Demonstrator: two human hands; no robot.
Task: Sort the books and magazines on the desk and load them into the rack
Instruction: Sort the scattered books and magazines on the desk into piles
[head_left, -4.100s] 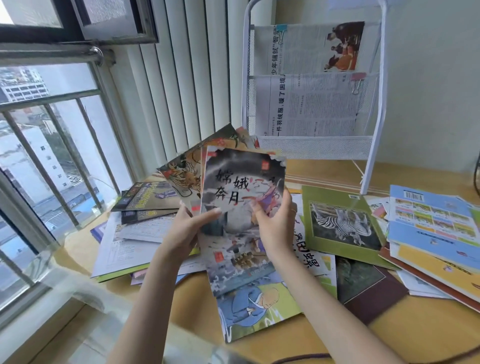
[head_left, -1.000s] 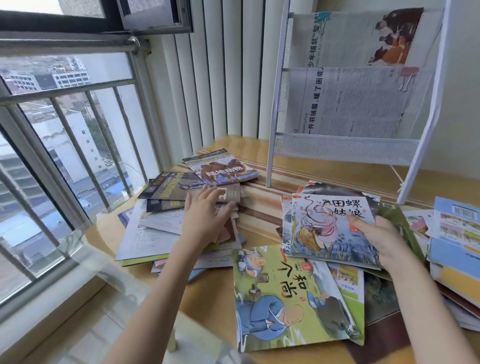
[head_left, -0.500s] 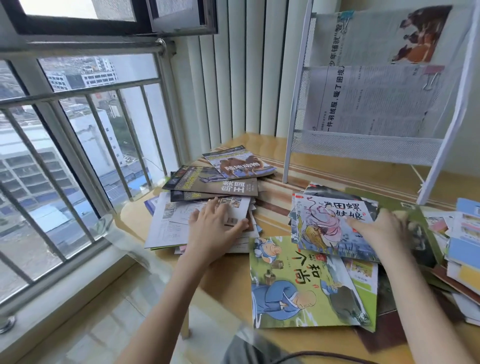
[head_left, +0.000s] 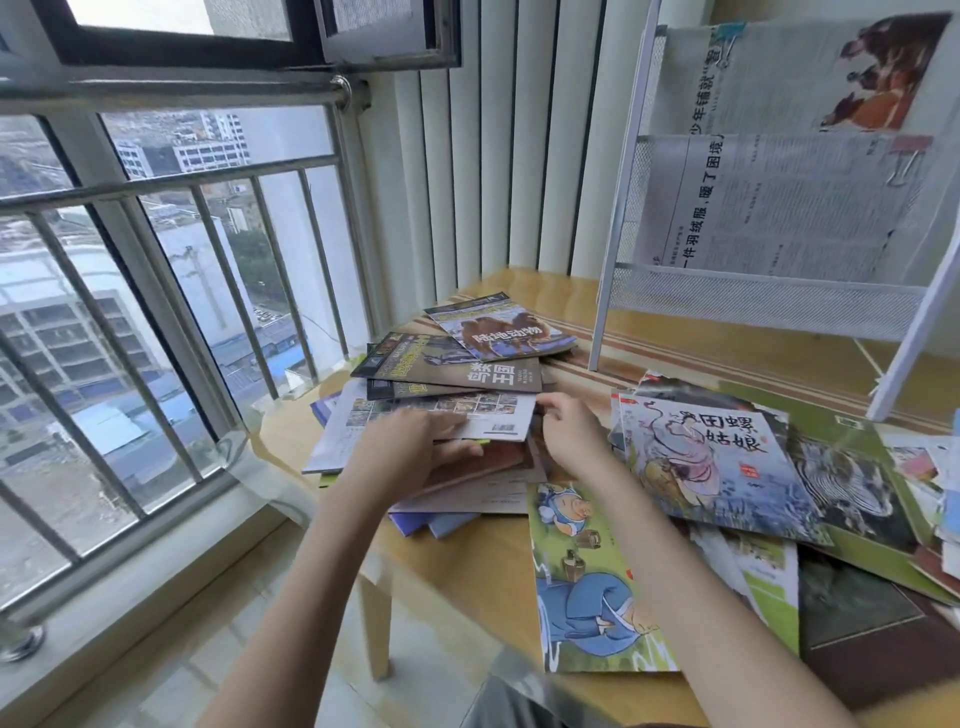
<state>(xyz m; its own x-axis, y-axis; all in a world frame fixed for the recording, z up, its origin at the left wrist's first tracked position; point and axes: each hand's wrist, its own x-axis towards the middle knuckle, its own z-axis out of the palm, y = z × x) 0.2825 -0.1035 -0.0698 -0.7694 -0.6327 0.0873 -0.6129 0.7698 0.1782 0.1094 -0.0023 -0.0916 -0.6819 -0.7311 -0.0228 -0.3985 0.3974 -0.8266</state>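
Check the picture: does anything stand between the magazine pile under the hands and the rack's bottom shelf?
Nothing visible blocks it: bare desk lies between the magazine pile and the rack, whose mesh bottom shelf looks empty.

A barred window (head_left: 156, 291) is showing city buildings (head_left: 62, 332) far below, white vertical blinds (head_left: 493, 156) are hanging beside it, and a tiled floor (head_left: 171, 665) is lying beneath the sill.

Rack (head_left: 618, 218) — white mesh. Desk (head_left: 467, 561) — pale wood. Front book (head_left: 587, 587) — green, blue-robed figure. Camel magazine (head_left: 501, 327) — blue-brown.
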